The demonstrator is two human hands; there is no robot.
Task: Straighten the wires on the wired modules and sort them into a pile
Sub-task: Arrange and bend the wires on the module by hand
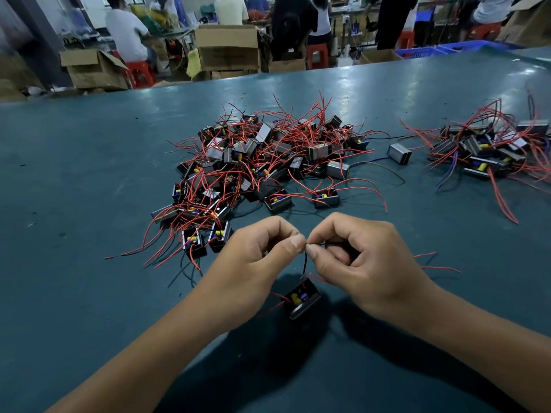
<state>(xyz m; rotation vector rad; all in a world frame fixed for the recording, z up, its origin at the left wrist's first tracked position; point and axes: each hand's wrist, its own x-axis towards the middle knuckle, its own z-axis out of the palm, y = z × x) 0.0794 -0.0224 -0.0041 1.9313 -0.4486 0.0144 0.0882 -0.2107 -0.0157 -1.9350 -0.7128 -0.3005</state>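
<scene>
Counter (pixel 89 174): teal, cut off at the left, right and near edges.
Tangled heap (pixel 262 162): wired modules beyond the hands; the lower ones are hidden under red wires.
Second pile (pixel 489 150): right of the heap, partly cut off by the frame edge.
Left hand (pixel 256 254): pinching a thin black wire (pixel 304 265).
Right hand (pixel 357 257): pinching the same wire, fingertips almost touching the left's.
Held module (pixel 302 298): hangs below the hands, its base blurred.
</scene>
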